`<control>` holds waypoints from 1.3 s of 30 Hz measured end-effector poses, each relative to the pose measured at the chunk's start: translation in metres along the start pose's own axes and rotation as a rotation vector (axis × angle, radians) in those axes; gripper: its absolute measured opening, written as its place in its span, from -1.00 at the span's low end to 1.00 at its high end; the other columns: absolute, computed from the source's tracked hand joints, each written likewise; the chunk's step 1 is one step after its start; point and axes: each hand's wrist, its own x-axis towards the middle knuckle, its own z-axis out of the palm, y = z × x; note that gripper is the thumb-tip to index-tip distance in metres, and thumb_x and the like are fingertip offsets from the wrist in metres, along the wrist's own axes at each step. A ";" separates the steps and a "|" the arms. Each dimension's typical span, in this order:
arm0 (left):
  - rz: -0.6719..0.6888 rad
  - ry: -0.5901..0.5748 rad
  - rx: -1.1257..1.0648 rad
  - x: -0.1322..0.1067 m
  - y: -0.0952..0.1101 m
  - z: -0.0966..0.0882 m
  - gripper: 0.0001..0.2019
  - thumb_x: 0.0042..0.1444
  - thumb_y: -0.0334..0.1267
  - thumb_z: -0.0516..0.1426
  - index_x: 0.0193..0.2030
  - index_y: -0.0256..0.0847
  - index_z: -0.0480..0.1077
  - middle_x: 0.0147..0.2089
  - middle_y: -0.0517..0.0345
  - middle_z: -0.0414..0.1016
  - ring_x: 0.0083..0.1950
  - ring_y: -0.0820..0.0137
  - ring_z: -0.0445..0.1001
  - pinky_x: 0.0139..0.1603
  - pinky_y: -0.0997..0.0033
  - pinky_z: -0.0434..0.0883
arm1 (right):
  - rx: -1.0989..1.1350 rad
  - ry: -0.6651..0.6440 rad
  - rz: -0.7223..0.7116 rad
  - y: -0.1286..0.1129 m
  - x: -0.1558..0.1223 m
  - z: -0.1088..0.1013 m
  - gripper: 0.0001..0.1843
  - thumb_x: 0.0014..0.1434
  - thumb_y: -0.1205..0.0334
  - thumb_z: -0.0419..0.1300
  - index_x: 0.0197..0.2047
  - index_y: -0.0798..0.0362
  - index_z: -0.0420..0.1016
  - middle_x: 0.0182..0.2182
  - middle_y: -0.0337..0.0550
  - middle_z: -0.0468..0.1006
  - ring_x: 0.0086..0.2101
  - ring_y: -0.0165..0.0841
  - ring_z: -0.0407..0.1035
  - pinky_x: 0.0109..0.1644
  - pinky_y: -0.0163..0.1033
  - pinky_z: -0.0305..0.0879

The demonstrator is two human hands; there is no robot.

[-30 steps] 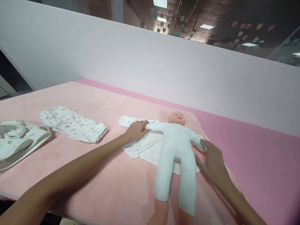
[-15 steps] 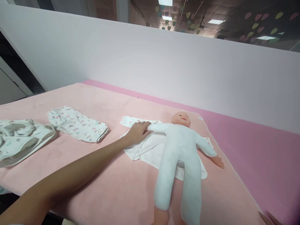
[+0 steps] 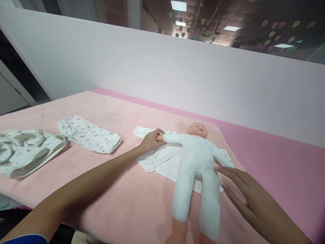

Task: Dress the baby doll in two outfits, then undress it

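A baby doll (image 3: 196, 156) with a white cloth body lies face up on a spread white baby shirt (image 3: 166, 159), whose printed sleeve reaches out at the left. My left hand (image 3: 151, 140) is closed around the doll's hand at the end of its outstretched arm. Over the doll's hip and the other arm, my right hand (image 3: 243, 189) hovers with its fingers stretched out and holds nothing. It is slightly smeared by motion and covers that arm's hand.
Printed baby trousers (image 3: 90, 135) lie left of the shirt, beside a bundled printed garment (image 3: 27, 149). A pink blanket (image 3: 114, 193) covers the pink tabletop (image 3: 274, 152). A white partition (image 3: 162, 74) stands along the back.
My right hand has come in from the lower right corner to the doll's hip. My left hand has gone from resting over the doll's hand to gripping it, fingers curled.
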 end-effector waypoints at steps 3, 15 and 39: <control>0.005 0.029 -0.198 0.006 -0.006 -0.002 -0.59 0.06 -0.21 0.31 0.07 -0.11 0.43 -0.11 0.16 0.63 -0.10 0.29 0.58 -0.12 0.36 0.45 | 0.051 -0.119 -0.202 -0.042 0.090 0.014 -0.43 0.47 -0.16 -0.03 0.48 -0.34 0.27 0.39 -0.15 0.39 0.35 0.06 0.27 0.40 0.27 0.27; 0.030 0.027 0.114 0.007 -0.010 0.008 -0.62 0.37 0.13 0.07 -0.28 -0.14 0.34 -0.28 0.10 0.54 -0.20 0.24 0.47 -0.21 0.24 0.36 | 0.293 -0.424 -0.239 -0.068 0.243 0.072 -0.54 0.34 -0.27 0.15 0.00 -0.05 0.46 -0.02 -0.07 0.64 -0.08 -0.07 0.50 -0.01 -0.07 0.38; 0.057 0.021 0.507 0.034 0.002 0.035 -0.73 0.31 -0.16 0.08 -0.42 -0.16 0.37 -0.32 -0.01 0.56 -0.17 0.12 0.55 -0.12 0.15 0.41 | 0.142 -0.326 -0.104 -0.056 0.230 0.068 -0.53 0.37 -0.29 0.10 -0.05 -0.07 0.49 -0.02 -0.03 0.68 -0.14 -0.05 0.53 -0.20 -0.12 0.30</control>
